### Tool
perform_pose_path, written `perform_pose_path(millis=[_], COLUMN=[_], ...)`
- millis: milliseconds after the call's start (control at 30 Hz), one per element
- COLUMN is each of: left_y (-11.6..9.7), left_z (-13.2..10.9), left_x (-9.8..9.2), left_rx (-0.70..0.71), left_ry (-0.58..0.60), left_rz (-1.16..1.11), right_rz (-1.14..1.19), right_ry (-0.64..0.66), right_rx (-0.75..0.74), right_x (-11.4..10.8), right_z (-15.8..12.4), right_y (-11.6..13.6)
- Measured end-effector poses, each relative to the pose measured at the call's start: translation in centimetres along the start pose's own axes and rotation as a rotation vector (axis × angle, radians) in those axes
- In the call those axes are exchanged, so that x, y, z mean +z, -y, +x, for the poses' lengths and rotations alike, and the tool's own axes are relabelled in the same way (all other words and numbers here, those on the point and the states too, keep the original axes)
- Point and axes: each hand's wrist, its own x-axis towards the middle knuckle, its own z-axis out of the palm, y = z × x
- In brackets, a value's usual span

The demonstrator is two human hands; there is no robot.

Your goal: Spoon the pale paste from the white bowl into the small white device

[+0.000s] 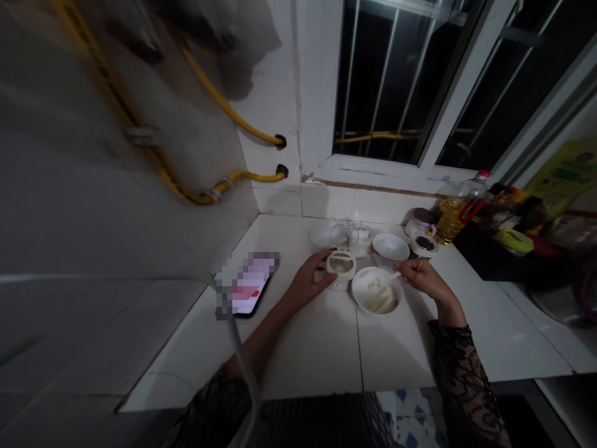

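Gripping a white cup (pixel 341 269) in left fingers (pixel 321 269), right fingers (pixel 407 267) pinching a spoon (pixel 393 277) (phone (pixel 247 292) lying nearby)

White bowl (pixel 375 290), cream cup (pixel 341 264), black lace sleeve (pixel 459 379), yellow gas hose (pixel 224 106), floor tiles (pixel 413 417) seemingly blue-patterned

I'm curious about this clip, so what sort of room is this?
Most likely a home kitchen: yellow gas hoses run along the wall, a bottle of cooking oil stands by the white tiled counter, and a white bowl of food sits on it.
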Motion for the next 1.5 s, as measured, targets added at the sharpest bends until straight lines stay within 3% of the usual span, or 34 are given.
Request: perform_pose_path(millis=[400,633,800,933,1033,1100,1267,1500], left_y=[0.1,0.1,0.3,0.4,0.2,0.1,0.1,-0.1], left_z=[0.0,0.1,0.1,0.1,0.0,0.0,0.1,0.0], left_x=[0.1,0.1,0.1,0.2,0.1,0.1,0.0,0.0], left_rx=[-0.003,-0.004,-0.001,0.004,0.008,0.003,-0.01,-0.012], left_ry=[0.007,0.001,-0.002,-0.003,0.003,0.006,-0.001,0.008], left_rz=[-0.01,-0.014,-0.019,-0.022,-0.026,-0.026,-0.019,-0.005], right_rz=[0.158,0.191,-0.128,-0.598,-0.743,-0.68,-0.472,-0.734], right_ry=[-0.034,-0.178,-0.427,-0.388,-0.392,-0.435,-0.411,-0.242], right_rx=[0.091,0.017,-0.29,-0.624,-0.728,-0.695,-0.422,-0.234], right_x=[0.6,3.0,5.7,6.9,6.5,5.7,2.5,0.0], right_z=[0.8,1.9,1.8,1.4,1.1,0.8,0.2,-0.4], right_y=[-0.2,1.0,2.6,2.9,2.9,2.9,2.0,0.3])
